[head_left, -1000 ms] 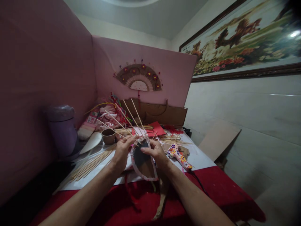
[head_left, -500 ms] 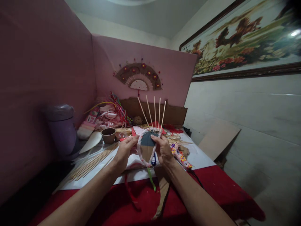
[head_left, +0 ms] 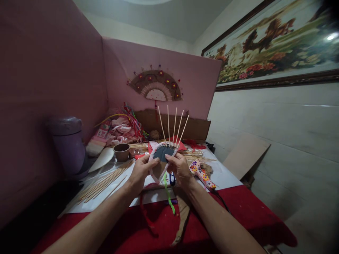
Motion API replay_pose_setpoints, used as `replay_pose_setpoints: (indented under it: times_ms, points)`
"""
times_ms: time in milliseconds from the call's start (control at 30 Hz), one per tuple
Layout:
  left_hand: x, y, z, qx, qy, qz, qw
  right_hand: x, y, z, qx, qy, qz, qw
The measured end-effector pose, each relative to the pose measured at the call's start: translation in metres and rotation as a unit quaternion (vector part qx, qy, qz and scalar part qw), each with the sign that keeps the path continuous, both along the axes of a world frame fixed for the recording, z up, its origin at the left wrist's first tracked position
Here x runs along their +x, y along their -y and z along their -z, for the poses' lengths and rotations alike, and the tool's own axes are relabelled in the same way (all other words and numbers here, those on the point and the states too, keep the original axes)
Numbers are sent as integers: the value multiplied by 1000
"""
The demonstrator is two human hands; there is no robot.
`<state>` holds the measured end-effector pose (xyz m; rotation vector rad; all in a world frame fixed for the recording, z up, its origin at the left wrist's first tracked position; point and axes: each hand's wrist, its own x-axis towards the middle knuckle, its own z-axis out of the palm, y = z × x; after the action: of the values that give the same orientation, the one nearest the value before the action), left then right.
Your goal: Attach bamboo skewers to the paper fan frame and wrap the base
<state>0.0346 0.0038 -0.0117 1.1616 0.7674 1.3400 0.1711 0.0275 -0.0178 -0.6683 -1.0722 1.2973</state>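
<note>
Both hands hold up a small fan-shaped craft piece (head_left: 162,155) above the table. It has a white edge, a dark blue upper part and brown cardboard below. Several thin wooden sticks (head_left: 172,124) stand up out of its top and spread like a fan. My left hand (head_left: 141,171) pinches its left edge, thumb on the front. My right hand (head_left: 179,168) grips its right edge, thumb on the blue part. A green strip (head_left: 167,194) hangs down from under the piece.
A white sheet (head_left: 225,178) covers the red tablecloth (head_left: 238,208). On it lie loose wooden skewers (head_left: 103,183), a brown cup (head_left: 122,152), a flower-patterned glue gun (head_left: 202,174) and pink cloth with ribbons (head_left: 122,127). A lilac jar (head_left: 68,144) stands left. A finished fan (head_left: 155,86) hangs on the pink board.
The craft piece has been turned from lying tilted leftward to upright, so its sticks now point up. Both hands rose slightly with it, and the green strip came into view.
</note>
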Motion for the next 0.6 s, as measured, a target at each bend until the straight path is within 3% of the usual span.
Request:
replay_pose_setpoints:
  times_ms: [133, 267, 333, 600]
  points:
    - [1, -1, -3, 2, 22, -44, 999, -1, 0, 1, 4, 10, -2, 1000]
    - [-7, -5, -6, 47, 60, -191, 979, -1, 1, 2, 11, 38, 15, 999]
    - [-12, -6, -9, 80, 73, -232, 967, -2, 1, 3, 14, 50, 19, 998]
    - [-19, -5, -21, 131, 109, -240, 956, -1, -2, 5, 2, 61, 59, 996]
